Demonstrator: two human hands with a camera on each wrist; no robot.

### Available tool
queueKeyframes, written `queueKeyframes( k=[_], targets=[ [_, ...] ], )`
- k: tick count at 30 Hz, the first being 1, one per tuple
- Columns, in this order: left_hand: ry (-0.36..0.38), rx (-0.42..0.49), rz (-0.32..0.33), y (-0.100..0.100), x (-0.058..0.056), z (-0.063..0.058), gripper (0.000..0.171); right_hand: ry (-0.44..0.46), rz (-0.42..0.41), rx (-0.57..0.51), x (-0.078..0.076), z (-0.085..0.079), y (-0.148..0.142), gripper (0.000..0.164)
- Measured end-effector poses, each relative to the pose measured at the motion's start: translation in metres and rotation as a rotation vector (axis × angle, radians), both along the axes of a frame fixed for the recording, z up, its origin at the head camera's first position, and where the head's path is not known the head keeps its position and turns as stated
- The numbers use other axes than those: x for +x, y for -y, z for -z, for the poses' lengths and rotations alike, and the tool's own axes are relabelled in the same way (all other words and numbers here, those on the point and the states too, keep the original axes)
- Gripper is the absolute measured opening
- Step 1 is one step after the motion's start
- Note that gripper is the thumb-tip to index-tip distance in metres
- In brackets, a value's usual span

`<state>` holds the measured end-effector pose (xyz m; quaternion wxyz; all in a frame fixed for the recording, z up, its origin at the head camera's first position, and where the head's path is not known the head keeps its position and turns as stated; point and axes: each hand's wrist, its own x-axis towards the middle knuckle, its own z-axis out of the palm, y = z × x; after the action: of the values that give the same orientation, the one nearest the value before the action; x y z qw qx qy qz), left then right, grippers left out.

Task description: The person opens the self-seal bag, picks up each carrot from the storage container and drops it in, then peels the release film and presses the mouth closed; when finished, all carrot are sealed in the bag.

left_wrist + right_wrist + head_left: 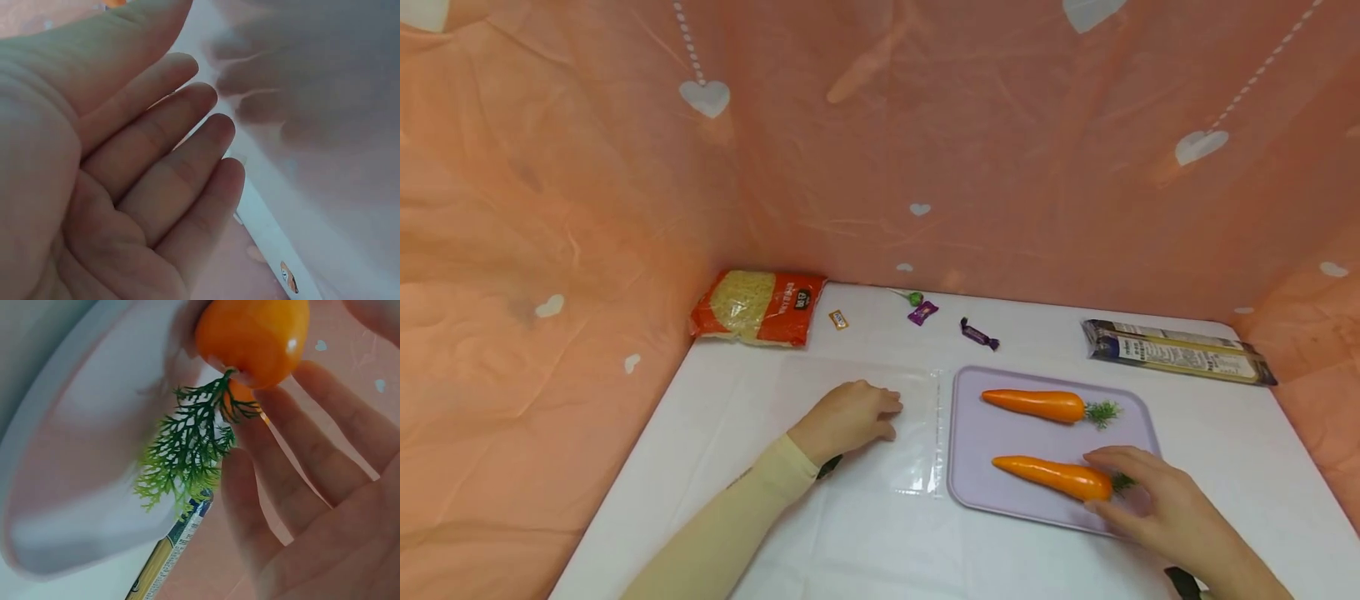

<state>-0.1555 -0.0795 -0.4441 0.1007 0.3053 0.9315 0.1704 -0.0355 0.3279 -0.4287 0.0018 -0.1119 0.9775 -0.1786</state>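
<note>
A lilac tray (977, 492) carries two orange carrots with green tops, lying roughly parallel. My right hand (1157, 500) is at the thick end of the nearer carrot (1052, 477), thumb on the near side and fingers on the far side. In the right wrist view its fingers (300, 444) are spread and loosely bent beside the carrot (253, 340), whose leafy top (194, 444) hangs over the tray. The farther carrot (1037, 404) lies untouched. My left hand (850, 417) is over a clear plastic bag (917, 450), palm down; its fingers (181, 169) are relaxed and hold nothing.
A red bag of yellow pasta (760, 308) lies at the back left. Along the back are a small yellow packet (838, 320), a green lollipop (914, 297) and two purple wrapped candies (922, 312). A long noodle pack (1180, 352) lies back right. Orange cloth walls surround the table.
</note>
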Motion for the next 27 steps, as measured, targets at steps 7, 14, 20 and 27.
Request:
queueKeyframes(
  k=[7,14,20,27],
  targets=[
    [-0.064,0.007,-0.005,-0.003,0.003,0.002,0.034,0.022,-0.003,0.013,-0.003,0.003,0.001,0.052],
    [-0.145,-0.001,-0.024,-0.005,0.004,0.008,0.021,0.138,0.011,0.008,-0.006,0.005,0.003,0.053],
    [-0.121,0.019,-0.059,-0.006,0.003,0.01,0.016,0.215,0.031,0.009,-0.006,0.005,0.005,0.052],
    [-0.162,0.008,-0.066,-0.005,0.001,0.012,0.013,0.053,-0.031,-0.025,-0.009,0.004,0.01,0.046]
  ],
)
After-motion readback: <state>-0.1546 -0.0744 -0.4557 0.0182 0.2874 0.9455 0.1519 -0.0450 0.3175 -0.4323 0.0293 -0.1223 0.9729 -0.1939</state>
